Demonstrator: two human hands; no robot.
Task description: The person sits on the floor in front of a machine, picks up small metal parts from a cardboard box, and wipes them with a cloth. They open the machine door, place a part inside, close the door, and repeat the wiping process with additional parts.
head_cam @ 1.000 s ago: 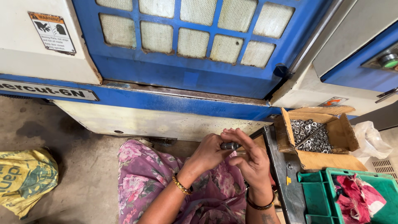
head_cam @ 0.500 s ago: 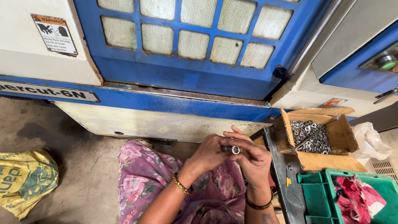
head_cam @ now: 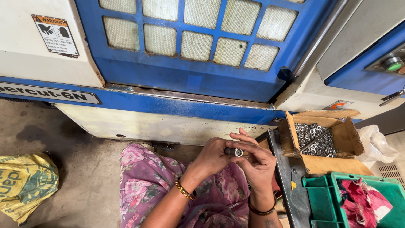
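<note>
Above the lap, the left hand [head_cam: 215, 156] and right hand [head_cam: 255, 162] stay closed together on a small dark metal cylinder [head_cam: 234, 151], its ringed end facing the camera as it did half a second earlier; a second ago the part sat lower between the fingers. Cardboard box of metal rings [head_cam: 321, 139] lies to the right, unmoved.

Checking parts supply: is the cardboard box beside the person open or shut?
Open: the cardboard box has its flaps folded out, and small metal rings show inside.
</note>
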